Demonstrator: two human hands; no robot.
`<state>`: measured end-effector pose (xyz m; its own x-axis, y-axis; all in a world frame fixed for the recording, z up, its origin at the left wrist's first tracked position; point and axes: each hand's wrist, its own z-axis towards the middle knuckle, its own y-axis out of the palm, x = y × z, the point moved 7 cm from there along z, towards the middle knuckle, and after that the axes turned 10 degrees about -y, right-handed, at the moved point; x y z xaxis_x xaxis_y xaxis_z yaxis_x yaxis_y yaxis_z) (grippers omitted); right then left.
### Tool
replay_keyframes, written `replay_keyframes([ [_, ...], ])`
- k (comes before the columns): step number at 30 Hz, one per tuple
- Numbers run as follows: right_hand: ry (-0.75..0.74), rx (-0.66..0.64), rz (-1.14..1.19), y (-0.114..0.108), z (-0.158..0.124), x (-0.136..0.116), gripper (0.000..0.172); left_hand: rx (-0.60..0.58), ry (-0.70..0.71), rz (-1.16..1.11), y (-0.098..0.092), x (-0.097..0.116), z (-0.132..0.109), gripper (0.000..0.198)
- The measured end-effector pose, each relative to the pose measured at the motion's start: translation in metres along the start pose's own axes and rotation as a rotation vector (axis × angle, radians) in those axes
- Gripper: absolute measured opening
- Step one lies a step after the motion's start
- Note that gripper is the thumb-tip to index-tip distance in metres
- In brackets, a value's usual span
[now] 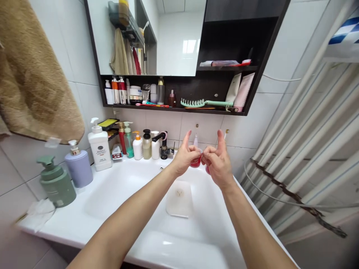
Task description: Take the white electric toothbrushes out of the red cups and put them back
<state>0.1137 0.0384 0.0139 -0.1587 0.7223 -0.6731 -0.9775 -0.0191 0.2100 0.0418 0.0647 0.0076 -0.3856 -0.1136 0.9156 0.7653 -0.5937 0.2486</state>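
Over the far right part of the washbasin (134, 186), my left hand (185, 156) and my right hand (219, 161) are raised close together. On each, one finger points up while the others are curled in, and no held thing shows in either. Just behind my left hand is a red cup (195, 163), partly covered by the fingers. Another bit of red shows beside my right hand, mostly hidden. A pale, slim pointed item (195, 140) stands up between the hands. In the basin below lies a whitish rectangular dish (179, 205).
A black faucet (162, 144) and several pump bottles (138, 146) line the back rim. A green pump bottle (57, 183) and a purple one (79, 166) stand left. Above hangs a dark mirror cabinet (196, 87) with a green hairbrush (206, 102). Pale pipes (305, 149) rise at right.
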Motion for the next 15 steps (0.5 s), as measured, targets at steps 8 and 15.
replay_keyframes([
  [8, 0.084, 0.097, 0.164, 0.006, -0.016, -0.007, 0.048, 0.044, -0.056, -0.155, 0.002, 0.005, -0.017, 0.06],
  [15, 0.26, 0.272, 0.112, 0.001, -0.014, 0.015, 0.044, -0.048, -0.409, -0.218, 0.007, -0.016, -0.013, 0.059],
])
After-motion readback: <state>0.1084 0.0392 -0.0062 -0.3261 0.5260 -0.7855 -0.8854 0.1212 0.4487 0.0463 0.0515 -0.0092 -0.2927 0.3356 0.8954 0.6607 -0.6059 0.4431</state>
